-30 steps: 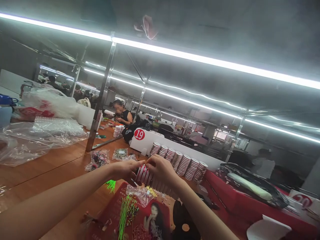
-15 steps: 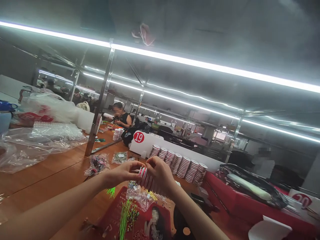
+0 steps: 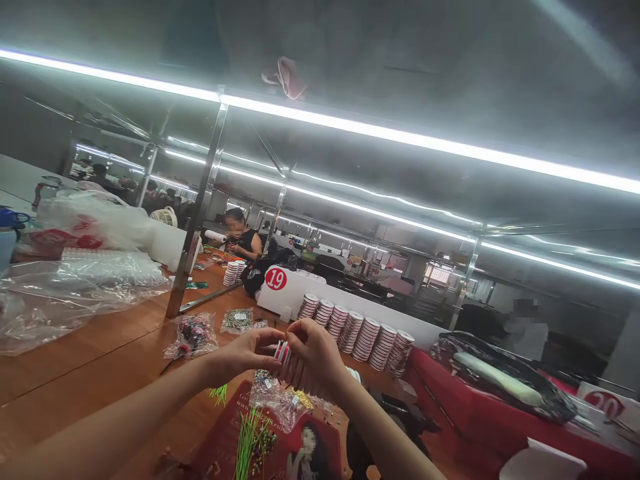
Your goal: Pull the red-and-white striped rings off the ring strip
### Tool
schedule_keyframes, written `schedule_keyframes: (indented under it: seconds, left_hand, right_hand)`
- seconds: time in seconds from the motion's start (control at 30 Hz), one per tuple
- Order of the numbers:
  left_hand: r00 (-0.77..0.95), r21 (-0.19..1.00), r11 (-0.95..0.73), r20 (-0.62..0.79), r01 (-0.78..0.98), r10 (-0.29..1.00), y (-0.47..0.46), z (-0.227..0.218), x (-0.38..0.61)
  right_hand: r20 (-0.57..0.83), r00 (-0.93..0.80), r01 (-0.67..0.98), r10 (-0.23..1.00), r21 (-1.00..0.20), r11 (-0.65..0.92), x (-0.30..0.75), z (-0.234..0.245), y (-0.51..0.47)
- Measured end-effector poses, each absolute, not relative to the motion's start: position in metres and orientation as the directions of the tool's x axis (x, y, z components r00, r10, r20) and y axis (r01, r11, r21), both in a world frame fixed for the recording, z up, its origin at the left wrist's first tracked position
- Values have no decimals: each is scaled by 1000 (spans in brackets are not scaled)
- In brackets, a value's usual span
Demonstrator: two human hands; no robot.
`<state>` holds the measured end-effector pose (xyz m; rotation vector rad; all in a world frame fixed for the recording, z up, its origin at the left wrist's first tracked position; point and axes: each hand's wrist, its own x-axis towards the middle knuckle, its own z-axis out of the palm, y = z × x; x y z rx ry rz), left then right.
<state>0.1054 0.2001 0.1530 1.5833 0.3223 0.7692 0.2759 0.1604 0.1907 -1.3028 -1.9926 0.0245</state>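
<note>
A row of thin white spools [image 3: 290, 370] wound with reddish and brown thread is held up over the table, partly hidden by my fingers. My left hand [image 3: 245, 353] grips its left end, thumb below and fingers above. My right hand [image 3: 317, 350] is curled over the same row, its thumb and forefinger pinched near the left fingertips; whatever is in that pinch is too small to make out. Below lie small clear bags of beads [image 3: 280, 400] and a bundle of bright green stems [image 3: 246, 437] on a red printed mat [image 3: 227, 427].
Several stacks of similar spools [image 3: 370, 337] line a white board marked 19 [image 3: 276, 279]. Bead bags [image 3: 193, 333] and plastic sheeting [image 3: 100, 293] lie left, beside a metal post [image 3: 193, 247]. A red-covered surface [image 3: 480, 427] stands right. Another person [image 3: 243, 233] sits farther back.
The view has shifted slightly. Both hands stay at the spools, and the fingers have moved only a little around their upper left end.
</note>
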Motion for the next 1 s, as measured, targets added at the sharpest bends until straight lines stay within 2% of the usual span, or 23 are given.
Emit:
schedule_keyframes:
  seconds: [0.33, 0.77, 1.0]
  left_hand:
    - [720, 965, -169, 262, -201, 643, 198, 155, 106]
    - [710, 970, -158, 241, -182, 662, 197, 156, 105]
    - [713, 968, -168, 252, -188, 655, 198, 156, 107]
  right_hand:
    - [401, -397, 717, 826, -426, 552, 281, 202, 175]
    - [387, -446, 718, 807, -384, 581, 283, 203, 176]
    - [406, -439, 769, 802, -293, 569, 279, 206, 169]
